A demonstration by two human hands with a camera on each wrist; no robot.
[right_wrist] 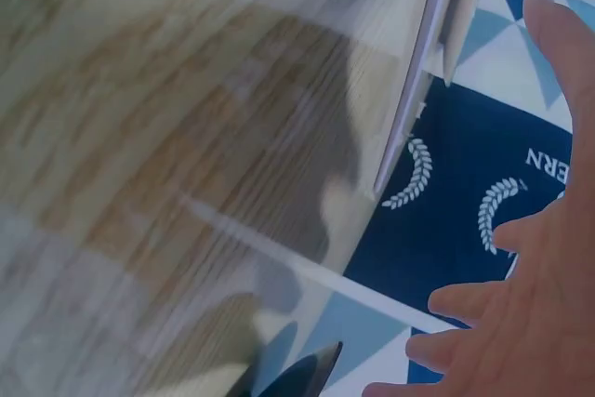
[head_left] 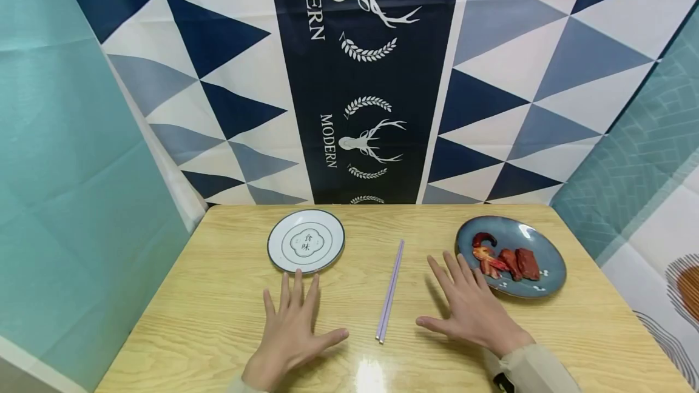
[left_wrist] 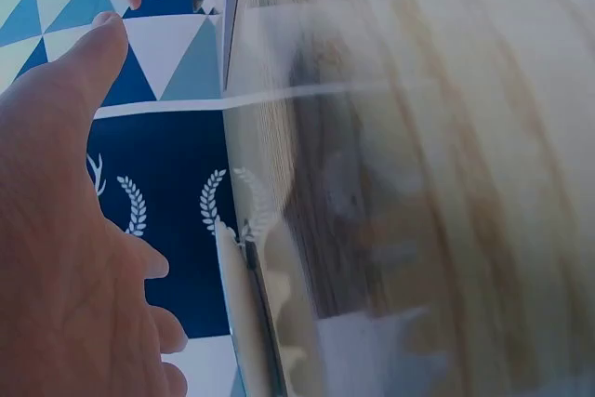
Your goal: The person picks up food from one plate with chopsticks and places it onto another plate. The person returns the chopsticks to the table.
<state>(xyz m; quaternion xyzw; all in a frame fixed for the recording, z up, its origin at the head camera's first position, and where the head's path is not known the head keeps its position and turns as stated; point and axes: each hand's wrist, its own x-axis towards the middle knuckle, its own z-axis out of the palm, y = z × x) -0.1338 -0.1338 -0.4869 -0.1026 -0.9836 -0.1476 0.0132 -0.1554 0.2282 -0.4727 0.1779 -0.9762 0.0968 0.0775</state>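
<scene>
My left hand (head_left: 292,332) is held with spread fingers just in front of a small white plate (head_left: 281,241) with a dark rim and printed characters. Its fingertips overlap the plate's near edge in the head view; contact cannot be told. To the right, my right hand (head_left: 475,308) is also spread and holds nothing. It is nearest an oval blue-grey plate (head_left: 524,232) bearing a curved dark red piece (head_left: 483,239), orange-red pieces (head_left: 489,261), a small drumstick-shaped piece (head_left: 510,263) and a brown-red block (head_left: 527,264). A pair of lilac chopsticks (head_left: 390,296) lies between the hands.
Everything stands on a light wooden table (head_left: 218,320). A patterned cloth (head_left: 371,90) hangs behind its far edge. Teal hangings flank the left and right sides. A dark band shows at the right sleeve (head_left: 537,369).
</scene>
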